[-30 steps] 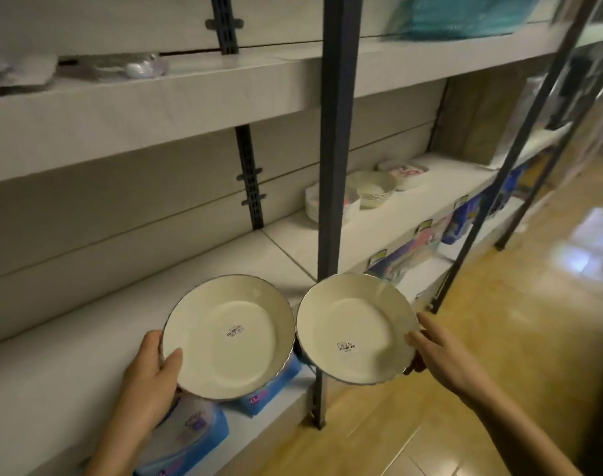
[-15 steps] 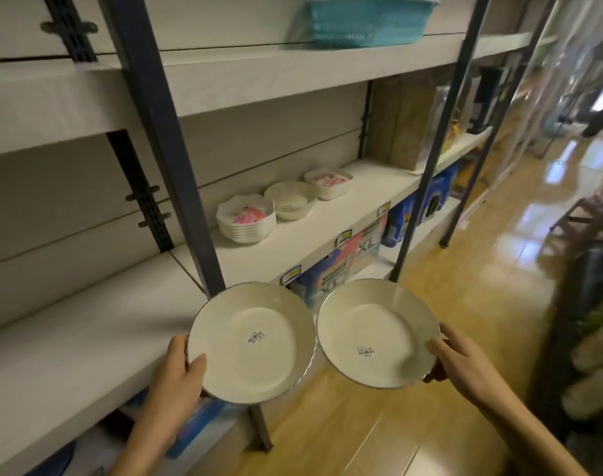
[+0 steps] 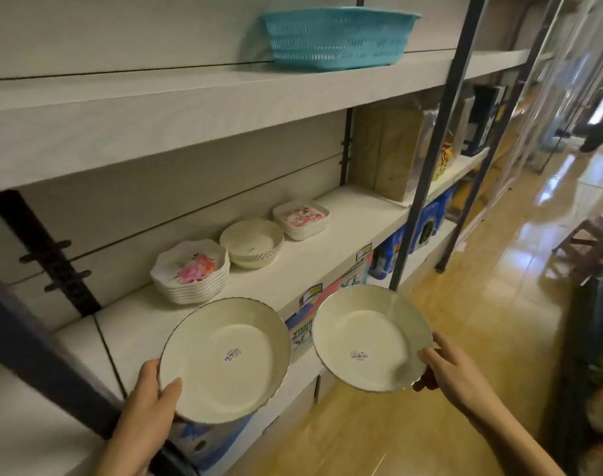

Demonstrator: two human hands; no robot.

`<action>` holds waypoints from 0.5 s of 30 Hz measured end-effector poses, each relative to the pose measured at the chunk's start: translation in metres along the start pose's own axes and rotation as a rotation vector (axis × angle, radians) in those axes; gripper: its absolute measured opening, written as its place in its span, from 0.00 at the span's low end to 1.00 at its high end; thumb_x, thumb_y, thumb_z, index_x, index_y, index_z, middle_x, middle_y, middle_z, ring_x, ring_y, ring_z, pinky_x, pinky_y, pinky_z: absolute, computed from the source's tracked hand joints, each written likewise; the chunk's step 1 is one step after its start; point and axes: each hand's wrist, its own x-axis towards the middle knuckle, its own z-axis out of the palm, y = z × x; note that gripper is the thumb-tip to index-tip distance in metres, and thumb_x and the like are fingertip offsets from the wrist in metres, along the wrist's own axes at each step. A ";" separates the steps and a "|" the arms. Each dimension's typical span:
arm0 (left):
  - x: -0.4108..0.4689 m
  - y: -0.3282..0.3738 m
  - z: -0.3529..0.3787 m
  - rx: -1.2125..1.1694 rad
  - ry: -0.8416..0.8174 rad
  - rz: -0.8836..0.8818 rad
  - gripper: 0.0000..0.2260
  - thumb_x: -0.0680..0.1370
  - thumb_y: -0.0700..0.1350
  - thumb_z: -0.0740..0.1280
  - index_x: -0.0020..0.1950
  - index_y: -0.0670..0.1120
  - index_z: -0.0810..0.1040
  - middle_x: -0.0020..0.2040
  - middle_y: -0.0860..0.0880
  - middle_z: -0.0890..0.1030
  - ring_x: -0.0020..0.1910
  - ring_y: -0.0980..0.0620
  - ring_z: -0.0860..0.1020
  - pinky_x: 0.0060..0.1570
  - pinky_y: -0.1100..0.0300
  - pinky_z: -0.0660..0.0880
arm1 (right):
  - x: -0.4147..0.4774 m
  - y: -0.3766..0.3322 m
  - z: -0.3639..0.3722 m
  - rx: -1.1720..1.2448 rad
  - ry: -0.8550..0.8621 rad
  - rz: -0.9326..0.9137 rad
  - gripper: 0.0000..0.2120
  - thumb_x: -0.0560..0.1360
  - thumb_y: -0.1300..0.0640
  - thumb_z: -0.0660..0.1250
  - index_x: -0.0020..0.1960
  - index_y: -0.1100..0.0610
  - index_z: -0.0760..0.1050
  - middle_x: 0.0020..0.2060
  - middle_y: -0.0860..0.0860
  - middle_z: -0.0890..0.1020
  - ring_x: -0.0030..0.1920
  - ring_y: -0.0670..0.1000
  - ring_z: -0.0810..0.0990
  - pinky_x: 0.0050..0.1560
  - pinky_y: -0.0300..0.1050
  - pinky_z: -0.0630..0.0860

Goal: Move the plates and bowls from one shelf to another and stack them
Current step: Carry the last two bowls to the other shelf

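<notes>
Two plates [image 3: 203,383], left hand [image 3: 152,398], right hand [image 3: 454,372]; stickers [image 3: 232,355] perhaps barcodes.

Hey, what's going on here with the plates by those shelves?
A person holds a cream plate in each hand, in front of a shelf. The left hand grips the left plate by its rim, thumb on top; the right hand grips the right plate the same way. Neither is set down yet. On the shelf sit flowered plates, bowls and square dishes, each in a stack.
</notes>
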 end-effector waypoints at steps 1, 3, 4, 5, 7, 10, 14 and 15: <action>0.009 0.005 0.005 -0.002 0.016 -0.012 0.11 0.77 0.35 0.60 0.59 0.43 0.68 0.56 0.39 0.77 0.55 0.41 0.75 0.60 0.44 0.71 | 0.014 -0.004 -0.002 -0.004 -0.008 -0.003 0.12 0.78 0.61 0.55 0.58 0.48 0.68 0.29 0.55 0.81 0.29 0.49 0.80 0.34 0.43 0.74; 0.025 0.017 0.013 -0.010 0.043 -0.035 0.13 0.78 0.37 0.60 0.62 0.42 0.67 0.55 0.40 0.77 0.57 0.39 0.74 0.61 0.40 0.71 | 0.042 -0.011 -0.004 -0.009 -0.038 -0.010 0.11 0.78 0.60 0.56 0.58 0.48 0.67 0.30 0.55 0.82 0.31 0.50 0.80 0.35 0.43 0.75; 0.031 0.023 0.017 -0.014 0.055 -0.041 0.13 0.78 0.37 0.60 0.62 0.43 0.67 0.54 0.41 0.76 0.56 0.40 0.74 0.61 0.41 0.71 | 0.055 -0.014 -0.005 -0.009 -0.053 -0.014 0.11 0.78 0.60 0.56 0.57 0.48 0.68 0.30 0.54 0.82 0.31 0.49 0.80 0.35 0.43 0.75; 0.035 0.029 0.020 -0.024 0.071 -0.049 0.12 0.78 0.38 0.59 0.61 0.43 0.67 0.53 0.42 0.76 0.55 0.41 0.74 0.59 0.43 0.72 | 0.067 -0.018 -0.004 -0.009 -0.069 -0.018 0.10 0.78 0.60 0.56 0.56 0.49 0.69 0.30 0.54 0.82 0.30 0.49 0.80 0.35 0.43 0.75; 0.041 0.040 0.027 -0.057 0.108 -0.063 0.09 0.78 0.38 0.59 0.57 0.46 0.66 0.52 0.44 0.75 0.52 0.43 0.74 0.55 0.48 0.73 | 0.091 -0.026 -0.001 -0.009 -0.117 -0.030 0.08 0.78 0.60 0.56 0.54 0.51 0.70 0.30 0.55 0.82 0.30 0.49 0.79 0.35 0.44 0.75; 0.050 0.051 0.035 -0.081 0.169 -0.081 0.08 0.79 0.38 0.58 0.55 0.48 0.65 0.52 0.45 0.74 0.51 0.46 0.73 0.51 0.54 0.69 | 0.129 -0.039 0.009 0.000 -0.192 -0.057 0.08 0.78 0.61 0.57 0.55 0.55 0.71 0.27 0.53 0.79 0.27 0.47 0.78 0.34 0.43 0.72; 0.061 0.063 0.045 -0.058 0.261 -0.130 0.09 0.78 0.37 0.59 0.58 0.45 0.67 0.52 0.45 0.74 0.50 0.46 0.72 0.44 0.57 0.68 | 0.180 -0.061 0.025 -0.023 -0.293 -0.124 0.09 0.78 0.61 0.57 0.57 0.53 0.69 0.30 0.53 0.81 0.27 0.45 0.78 0.33 0.41 0.73; 0.064 0.066 0.047 -0.054 0.290 -0.139 0.09 0.78 0.37 0.59 0.59 0.43 0.68 0.52 0.44 0.74 0.50 0.46 0.72 0.41 0.58 0.68 | 0.195 -0.066 0.029 -0.030 -0.320 -0.148 0.09 0.78 0.61 0.57 0.57 0.53 0.69 0.30 0.53 0.81 0.28 0.46 0.79 0.33 0.41 0.72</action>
